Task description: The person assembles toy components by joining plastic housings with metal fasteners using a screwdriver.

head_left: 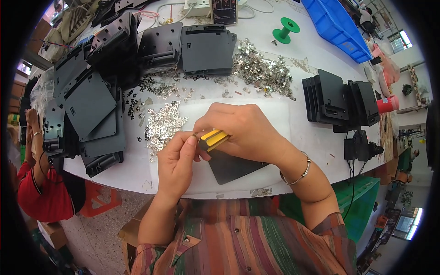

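Observation:
My right hand (pixel 243 126) is closed round a tool with a yellow and dark striped handle (pixel 214 139); its kind I cannot make out. Thumb and forefinger of my left hand (pixel 176 162) are pinched together right beside the handle's left end, and whatever sits between them is too small to name. Under both hands a flat black panel (pixel 233 167) lies on a white foam sheet (pixel 275 112), partly covered by my fingers. Just left of my hands, small shiny metal clips (pixel 164 121) are heaped loosely on the sheet.
Stacked black panels (pixel 91 110) crowd the left; more black panels (pixel 206 50) lie at the back. Another metal-clip heap (pixel 266 71) spreads behind my hands. Upright panels (pixel 327 98) and black adapters (pixel 360 146) stand right. A green spool (pixel 286 31) and blue bin (pixel 339 30) are farther back.

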A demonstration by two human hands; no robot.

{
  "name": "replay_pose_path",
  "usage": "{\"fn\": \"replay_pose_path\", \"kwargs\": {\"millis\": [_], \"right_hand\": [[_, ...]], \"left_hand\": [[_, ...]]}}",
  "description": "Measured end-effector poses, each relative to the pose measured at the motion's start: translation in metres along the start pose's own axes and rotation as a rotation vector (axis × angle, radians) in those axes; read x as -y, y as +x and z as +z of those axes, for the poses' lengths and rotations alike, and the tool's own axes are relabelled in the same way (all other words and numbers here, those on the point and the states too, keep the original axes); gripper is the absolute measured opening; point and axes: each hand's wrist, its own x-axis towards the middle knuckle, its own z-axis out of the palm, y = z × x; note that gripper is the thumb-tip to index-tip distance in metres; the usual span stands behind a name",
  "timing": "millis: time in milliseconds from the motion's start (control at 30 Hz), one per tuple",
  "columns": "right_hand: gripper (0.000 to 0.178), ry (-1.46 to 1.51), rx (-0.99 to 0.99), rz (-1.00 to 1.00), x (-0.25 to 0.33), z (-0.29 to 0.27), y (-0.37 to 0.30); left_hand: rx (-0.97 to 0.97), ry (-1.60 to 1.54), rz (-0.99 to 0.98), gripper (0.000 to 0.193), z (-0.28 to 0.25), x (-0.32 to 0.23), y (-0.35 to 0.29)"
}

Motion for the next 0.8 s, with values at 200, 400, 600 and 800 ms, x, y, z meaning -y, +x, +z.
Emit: {"fn": "replay_pose_path", "kwargs": {"millis": [200, 400, 600, 800], "right_hand": [[0.019, 0.188, 0.090, 0.102, -0.003, -0.002, 0.002], [0.018, 0.193, 0.086, 0.172, -0.001, -0.005, 0.002], [0.017, 0.224, 0.068, 0.189, -0.001, -0.009, 0.000], [0.014, 0.262, 0.098, 0.196, -0.002, -0.017, -0.004]], "left_hand": [[0.010, 0.084, 0.036, 0.026, 0.004, -0.003, -0.001], [0.055, -0.042, -0.017, 0.026, 0.004, -0.002, -0.001], [0.067, -0.058, 0.003, 0.026, 0.006, -0.002, -0.001], [0.050, -0.068, -0.018, 0.023, 0.012, -0.004, -0.001]]}}
